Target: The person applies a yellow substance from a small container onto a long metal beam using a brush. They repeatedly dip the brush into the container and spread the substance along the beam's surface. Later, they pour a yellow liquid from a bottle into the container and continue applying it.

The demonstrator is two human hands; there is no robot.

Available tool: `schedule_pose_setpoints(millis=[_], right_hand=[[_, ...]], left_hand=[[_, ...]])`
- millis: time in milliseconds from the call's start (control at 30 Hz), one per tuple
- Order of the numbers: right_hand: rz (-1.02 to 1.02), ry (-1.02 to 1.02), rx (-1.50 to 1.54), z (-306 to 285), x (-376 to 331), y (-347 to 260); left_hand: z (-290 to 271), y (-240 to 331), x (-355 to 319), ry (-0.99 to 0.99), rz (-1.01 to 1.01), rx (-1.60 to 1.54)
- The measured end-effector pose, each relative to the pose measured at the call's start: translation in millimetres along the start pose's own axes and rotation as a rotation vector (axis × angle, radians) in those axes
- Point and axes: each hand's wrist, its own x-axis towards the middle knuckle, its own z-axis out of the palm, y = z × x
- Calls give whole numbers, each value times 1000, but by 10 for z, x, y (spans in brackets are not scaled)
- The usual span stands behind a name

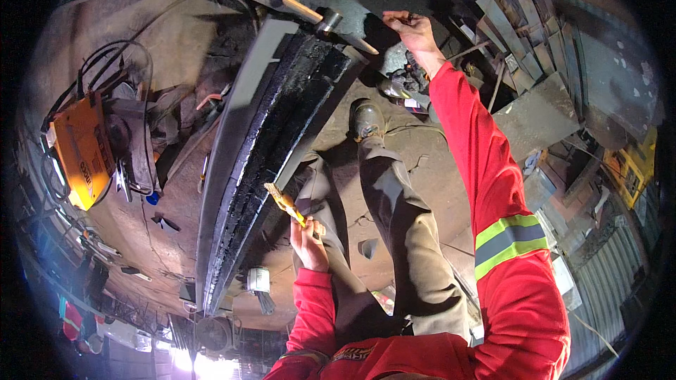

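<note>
My left hand (310, 239) grips a paintbrush (284, 201) with a yellow handle. Its bristles sit close to the lower side of a long steel beam (282, 134) coated in black paint, which runs diagonally across the floor. My right hand (412, 29) is stretched far out past the beam's upper end, fingers curled at the edge of a dark metal plate (352, 7); I cannot make out whether it grips anything. A hammer (325, 20) with a wooden handle lies on that plate. Both my sleeves are red, the right with a reflective band.
An orange welding machine (81, 151) with cables stands at the left. A wire brush (260, 286) lies near the beam's lower end. My legs and boot (366, 119) stand beside the beam. Stacked metal offcuts (528, 56) fill the right side, with a yellow tool (634, 162) beyond.
</note>
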Motion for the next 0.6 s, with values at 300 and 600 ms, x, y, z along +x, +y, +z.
schedule_pose_setpoints(millis=[300,600], right_hand=[[29,54,-105,-93,230,365],[80,126,-1011,-143,292,232]], left_hand=[[58,56,0,41,-12,-10],[-36,33,12,-16,-42,15]])
